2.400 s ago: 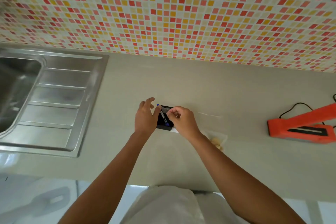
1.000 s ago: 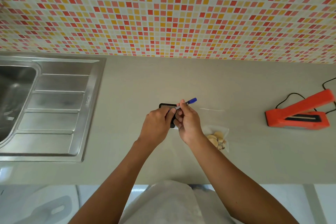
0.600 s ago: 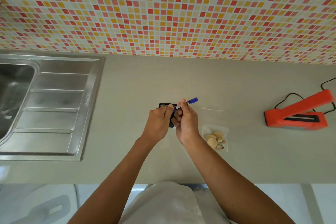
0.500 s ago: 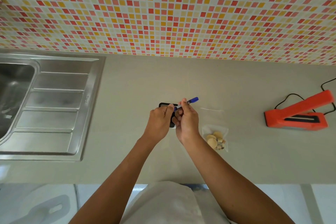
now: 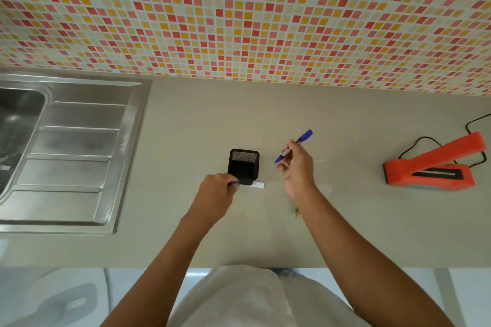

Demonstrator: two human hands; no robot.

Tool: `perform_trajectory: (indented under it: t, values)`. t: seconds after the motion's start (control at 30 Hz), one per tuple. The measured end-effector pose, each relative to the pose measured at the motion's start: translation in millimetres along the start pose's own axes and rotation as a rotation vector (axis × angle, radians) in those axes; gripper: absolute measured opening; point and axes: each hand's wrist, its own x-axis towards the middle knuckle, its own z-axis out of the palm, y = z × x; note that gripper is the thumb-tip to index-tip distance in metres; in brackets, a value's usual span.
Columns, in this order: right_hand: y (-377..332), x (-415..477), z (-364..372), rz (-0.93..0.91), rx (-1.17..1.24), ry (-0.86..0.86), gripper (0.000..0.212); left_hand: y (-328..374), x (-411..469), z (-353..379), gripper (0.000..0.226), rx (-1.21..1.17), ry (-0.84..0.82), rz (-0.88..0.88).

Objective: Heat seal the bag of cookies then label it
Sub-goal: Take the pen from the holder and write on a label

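Pinched in my right grip [image 5: 297, 167], the blue marker [image 5: 305, 137] has just come uncapped, its cap [image 5: 234, 182] curled in my left grip [image 5: 216, 189]; bag of cookies [image 5: 296, 213] lies on the counter [image 5: 345, 223] by my right wrist, so labelling may begin.

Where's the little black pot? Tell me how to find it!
Find the steel sink on the left, then go right along the grey counter. The pot stands near the middle, just beyond the left hand. It is the only black mesh box; the sealer far right is orange.
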Motion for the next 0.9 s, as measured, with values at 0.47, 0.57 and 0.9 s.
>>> perform_trajectory:
  t: [0.47, 0.57, 0.9]
  values:
    - [78, 18, -26, -0.239, -0.931, 0.024, 0.020, -46, 21, 54, 0.017, 0.301, -0.060, -0.248]
    - [85, 16, -25, -0.323, -1.033, 0.012, 0.019, -48, 23, 55, 0.020, 0.331, -0.048, -0.249]
    - [95, 12, -22, -0.316, -1.152, -0.066, 0.030, -54, 22, 58, 0.020, 0.401, -0.017, -0.209]
